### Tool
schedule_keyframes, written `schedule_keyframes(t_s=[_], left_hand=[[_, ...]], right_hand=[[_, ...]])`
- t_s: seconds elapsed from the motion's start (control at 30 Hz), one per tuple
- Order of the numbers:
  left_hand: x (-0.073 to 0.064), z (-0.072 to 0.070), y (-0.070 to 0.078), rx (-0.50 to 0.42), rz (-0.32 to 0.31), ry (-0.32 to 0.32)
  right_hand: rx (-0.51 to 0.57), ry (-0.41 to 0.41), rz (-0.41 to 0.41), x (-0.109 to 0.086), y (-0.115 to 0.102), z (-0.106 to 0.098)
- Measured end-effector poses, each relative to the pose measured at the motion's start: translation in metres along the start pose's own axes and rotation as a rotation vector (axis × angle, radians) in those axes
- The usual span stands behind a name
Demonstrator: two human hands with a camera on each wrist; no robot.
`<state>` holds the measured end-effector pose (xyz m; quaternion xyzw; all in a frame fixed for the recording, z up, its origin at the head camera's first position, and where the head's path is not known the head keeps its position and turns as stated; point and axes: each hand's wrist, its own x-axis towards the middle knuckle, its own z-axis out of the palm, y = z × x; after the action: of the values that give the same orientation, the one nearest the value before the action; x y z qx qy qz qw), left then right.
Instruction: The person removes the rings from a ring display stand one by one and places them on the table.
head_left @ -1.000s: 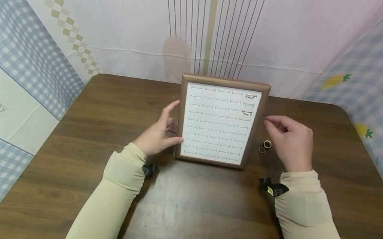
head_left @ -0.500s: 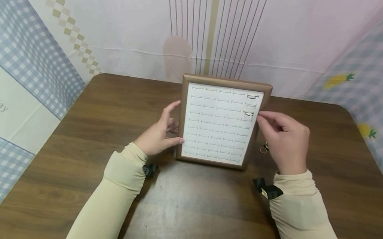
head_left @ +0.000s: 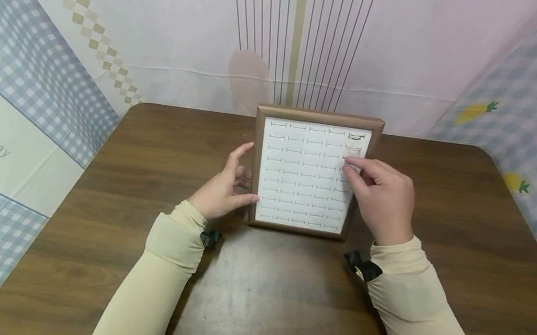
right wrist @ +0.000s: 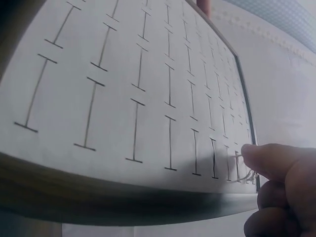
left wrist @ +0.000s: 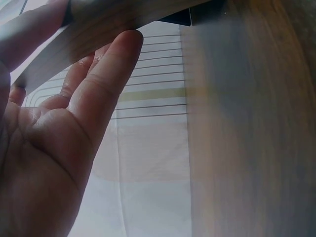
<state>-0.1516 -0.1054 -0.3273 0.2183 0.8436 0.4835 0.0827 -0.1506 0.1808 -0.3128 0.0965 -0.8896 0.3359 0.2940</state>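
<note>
right hand now at the ring slots
head: the right hand [head_left: 389, 200] has moved in from the side to the right column of the framed board [head_left: 308, 176], below a slotted ring [head_left: 356, 137], so work there seems under way; the board stands on the table [head_left: 75, 215], its left edge pinched by the left hand [head_left: 221, 192]. left wrist: fingers behind that edge. right wrist: fingertips by a thin loop [right wrist: 253, 176]; it's blurred, so i cannot tell whether they pinch anything.

A brown wooden table [head_left: 258, 293] meets a pale patterned backdrop [head_left: 184, 29] at far side, blue-checked cloth [head_left: 38, 28] left, pineapple-print cloth [head_left: 533, 114] right.
</note>
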Motion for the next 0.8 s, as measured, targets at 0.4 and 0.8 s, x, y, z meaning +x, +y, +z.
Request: schedule_keyframes(t_s=[0.4, 0.8], left_hand=[[0.008, 0.004, -0.033, -0.024, 0.01, 0.009], [0.007, 0.004, -0.034, -0.019, 0.038, 0.012]], right_hand=[[-0.072, 0.02, -0.008, -0.001, -0.001, 0.0], [-0.087, 0.002, -0.004, -0.001, -0.001, -0.005]])
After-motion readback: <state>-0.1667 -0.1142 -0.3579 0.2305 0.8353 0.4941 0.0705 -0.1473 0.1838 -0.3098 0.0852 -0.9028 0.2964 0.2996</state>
